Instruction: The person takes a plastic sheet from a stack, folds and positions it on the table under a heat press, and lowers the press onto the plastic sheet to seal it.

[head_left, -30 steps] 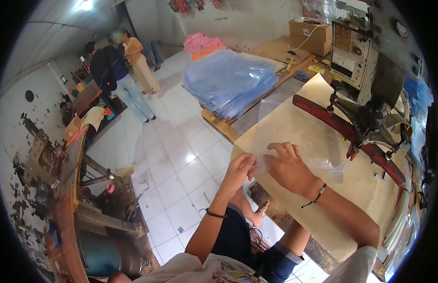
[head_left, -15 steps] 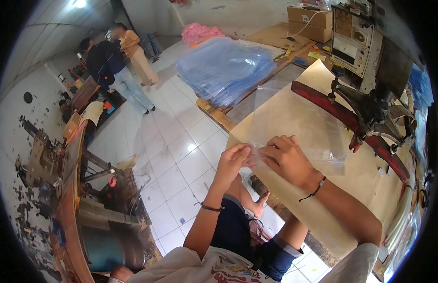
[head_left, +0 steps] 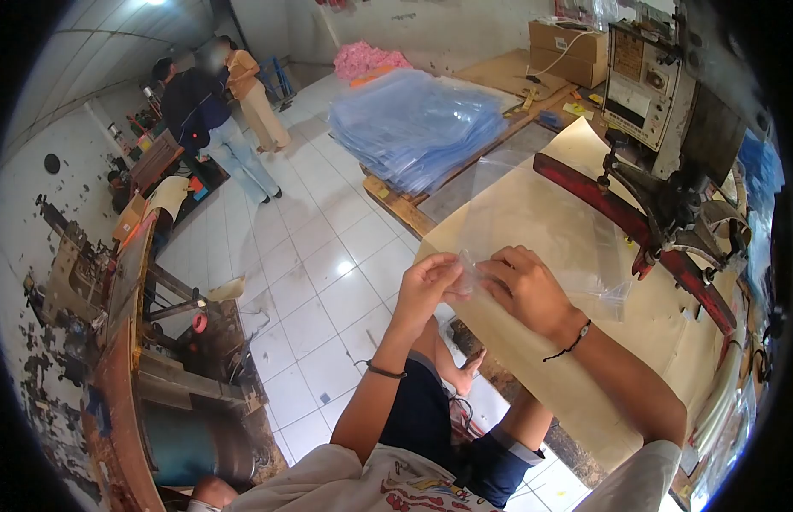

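Observation:
A clear plastic sheet [head_left: 546, 218] lies over the brown paper [head_left: 533, 397] on the worktable, its near edge raised and bunched between my hands. My left hand [head_left: 430, 286] is closed, pinching a crumpled bit of that clear plastic between thumb and fingers. Just to the right, my right hand [head_left: 528, 290] has its fingers bent in against the same edge, also closed on the plastic. Fingertips partly cover the gripped part. Beyond my right hand, the red bar [head_left: 588, 196] of a press hangs above the paper.
A stack of bluish clear plastic sheets [head_left: 418, 128] sits at the table's far left. A machine box with a dial [head_left: 639, 85] and a cardboard box [head_left: 569, 53] stand at the back right. Two people [head_left: 196, 115] stand across the tiled floor; another workbench [head_left: 123, 333] is at left.
Both hands stay close together at the plastic's edge. The bunched bit at my left fingertips now stands up more visibly. The view has shifted slightly.

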The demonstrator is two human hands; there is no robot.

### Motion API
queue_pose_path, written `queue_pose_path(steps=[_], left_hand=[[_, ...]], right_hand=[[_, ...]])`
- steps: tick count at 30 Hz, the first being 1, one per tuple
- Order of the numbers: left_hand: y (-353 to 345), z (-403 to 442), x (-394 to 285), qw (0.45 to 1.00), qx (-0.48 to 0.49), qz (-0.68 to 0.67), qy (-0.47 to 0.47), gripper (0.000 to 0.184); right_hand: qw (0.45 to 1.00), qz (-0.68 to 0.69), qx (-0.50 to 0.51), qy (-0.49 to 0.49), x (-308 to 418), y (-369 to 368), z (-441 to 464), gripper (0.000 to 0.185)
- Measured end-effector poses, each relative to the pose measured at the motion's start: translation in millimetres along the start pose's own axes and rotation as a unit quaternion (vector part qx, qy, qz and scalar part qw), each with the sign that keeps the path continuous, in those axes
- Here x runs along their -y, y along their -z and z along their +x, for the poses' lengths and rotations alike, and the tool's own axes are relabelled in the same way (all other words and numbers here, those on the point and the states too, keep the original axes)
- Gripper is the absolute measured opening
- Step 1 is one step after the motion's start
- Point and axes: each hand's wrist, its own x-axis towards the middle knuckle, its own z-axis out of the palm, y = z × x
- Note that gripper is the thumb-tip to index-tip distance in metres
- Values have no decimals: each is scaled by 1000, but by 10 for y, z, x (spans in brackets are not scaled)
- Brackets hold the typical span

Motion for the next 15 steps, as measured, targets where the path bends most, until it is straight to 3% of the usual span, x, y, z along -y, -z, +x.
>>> queue_pose_path(steps=[4, 10, 15], left_hand=[[98, -14, 28, 999, 30, 41, 10, 31], [0, -66, 200, 997, -22, 36, -64, 36], [-10, -120, 373, 978, -66, 167, -106, 25]], right_hand=[[1000, -7, 9, 3, -7, 9, -4, 19], [1000, -18, 9, 5, 12, 3, -4, 18], [999, -36, 18, 11, -11, -15, -3, 20]])
